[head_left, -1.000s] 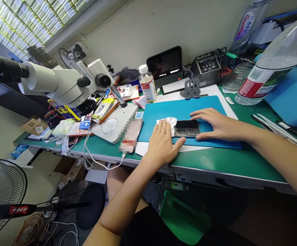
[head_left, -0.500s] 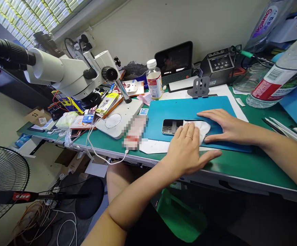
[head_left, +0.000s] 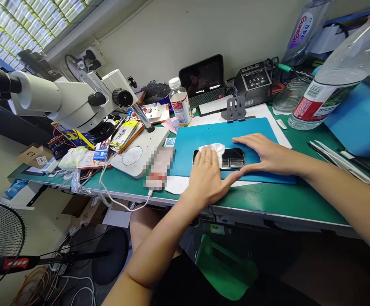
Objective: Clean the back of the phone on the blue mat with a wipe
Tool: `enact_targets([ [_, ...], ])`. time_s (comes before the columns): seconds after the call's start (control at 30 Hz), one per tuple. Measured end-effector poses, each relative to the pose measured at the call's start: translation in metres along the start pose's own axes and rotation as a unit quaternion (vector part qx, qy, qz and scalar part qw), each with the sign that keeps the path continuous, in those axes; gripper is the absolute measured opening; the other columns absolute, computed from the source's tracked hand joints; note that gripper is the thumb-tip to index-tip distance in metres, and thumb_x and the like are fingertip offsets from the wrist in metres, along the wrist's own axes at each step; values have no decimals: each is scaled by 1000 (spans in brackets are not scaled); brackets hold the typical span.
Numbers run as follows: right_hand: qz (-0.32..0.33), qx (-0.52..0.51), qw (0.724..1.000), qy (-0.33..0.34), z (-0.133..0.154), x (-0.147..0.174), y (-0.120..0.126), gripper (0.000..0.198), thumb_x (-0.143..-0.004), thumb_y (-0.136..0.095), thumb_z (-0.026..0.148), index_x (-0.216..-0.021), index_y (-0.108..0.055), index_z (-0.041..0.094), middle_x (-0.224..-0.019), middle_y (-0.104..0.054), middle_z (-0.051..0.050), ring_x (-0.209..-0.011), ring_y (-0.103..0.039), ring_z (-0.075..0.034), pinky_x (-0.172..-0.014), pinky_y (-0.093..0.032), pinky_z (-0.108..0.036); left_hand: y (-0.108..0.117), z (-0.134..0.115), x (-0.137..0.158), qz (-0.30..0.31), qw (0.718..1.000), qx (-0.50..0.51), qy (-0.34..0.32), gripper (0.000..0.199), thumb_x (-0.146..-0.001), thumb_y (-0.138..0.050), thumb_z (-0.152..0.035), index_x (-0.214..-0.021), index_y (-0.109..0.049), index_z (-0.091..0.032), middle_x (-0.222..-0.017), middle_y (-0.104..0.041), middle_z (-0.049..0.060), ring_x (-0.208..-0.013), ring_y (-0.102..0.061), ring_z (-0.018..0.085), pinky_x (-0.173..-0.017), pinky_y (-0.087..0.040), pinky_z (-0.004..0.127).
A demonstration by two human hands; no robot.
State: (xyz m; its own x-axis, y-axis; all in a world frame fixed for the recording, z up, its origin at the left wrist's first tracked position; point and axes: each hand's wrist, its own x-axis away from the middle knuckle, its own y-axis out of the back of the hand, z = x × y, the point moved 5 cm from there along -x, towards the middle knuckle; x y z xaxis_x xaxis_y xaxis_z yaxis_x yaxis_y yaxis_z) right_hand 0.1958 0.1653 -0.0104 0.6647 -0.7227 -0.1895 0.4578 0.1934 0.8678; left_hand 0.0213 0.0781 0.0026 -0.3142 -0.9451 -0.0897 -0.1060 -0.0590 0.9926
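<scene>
A smartphone (head_left: pixel 235 159) lies screen up on a blue mat (head_left: pixel 210 132), its dark glass reflecting light. Flat fingers of my left hand (head_left: pixel 206 176) press a white tissue (head_left: pixel 217 152) against the phone's left half, with the thumb stretched out to the right. My right hand (head_left: pixel 263 155) rests open around the phone's right end, fingers beyond it and thumb near its lower corner. The two thumbs almost meet; whether they touch, I cannot tell. Part of the phone's left side is hidden under the tissue and fingers.
Left of the mat stands a microscope (head_left: pixel 73 100) near a blurred-out item (head_left: pixel 159 168) with a white cable. Behind are a small bottle (head_left: pixel 180 104), a dark-screened device (head_left: pixel 202 74) and a grey metal stand (head_left: pixel 235 108). A large water bottle (head_left: pixel 315 100) and tweezers (head_left: pixel 344 163) are at right.
My left hand has slid the tissue from the phone's right half to its left half, exposing the right half. My right hand stays at the right end. The whole view has shifted slightly.
</scene>
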Motion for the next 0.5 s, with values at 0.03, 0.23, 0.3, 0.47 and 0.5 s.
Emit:
enact_targets([
  [0.03, -4, -1, 1000, 6, -1, 0, 0, 103, -67, -68, 80, -152, -46, 25, -146, -57, -17, -134, -47, -47, -107, -42, -67, 0, -10, -3, -1, 1000, 4, -15, 99, -98, -17, -74, -153, -30, 7, -162, -27, 27, -154, -19, 35, -125, -19, 46],
  [0.23, -3, -7, 1000, 24, 0, -2, 1, 92, -72, -65, 78, -147, -53, 26, -143, -60, -16, -132, -49, -46, -108, -41, -66, 0, -54, -5, -28, 997, 4, -69, 111, -91, -23, -83, -152, -31, 8, -160, -31, 27, -153, -24, 36, -125, -20, 44],
  [0.3, 5, -9, 1000, 24, 2, -2, 2, 89, -71, -67, 77, -145, -56, 28, -143, -60, -15, -132, -49, -45, -109, -40, -65, 1, -52, 3, -24, 997, 5, -75, 110, -91, -22, -83, -153, -31, 7, -161, -31, 26, -153, -23, 36, -125, -20, 44],
  [0.47, 17, -7, 1000, 17, 2, -1, 3, 88, -69, -71, 75, -144, -57, 30, -144, -59, -14, -134, -48, -45, -109, -40, -66, 4, -6, 22, 4, 999, 2, -49, 100, -96, -20, -77, -154, -31, 4, -163, -29, 24, -154, -21, 33, -126, -19, 45],
  [0.5, 17, -6, 1000, 16, 2, -1, 3, 87, -69, -71, 75, -143, -58, 31, -144, -58, -13, -134, -47, -45, -109, -40, -66, 4, 6, 25, 7, 1000, -2, -28, 98, -97, -22, -76, -154, -31, 4, -163, -27, 24, -154, -20, 33, -126, -19, 46],
])
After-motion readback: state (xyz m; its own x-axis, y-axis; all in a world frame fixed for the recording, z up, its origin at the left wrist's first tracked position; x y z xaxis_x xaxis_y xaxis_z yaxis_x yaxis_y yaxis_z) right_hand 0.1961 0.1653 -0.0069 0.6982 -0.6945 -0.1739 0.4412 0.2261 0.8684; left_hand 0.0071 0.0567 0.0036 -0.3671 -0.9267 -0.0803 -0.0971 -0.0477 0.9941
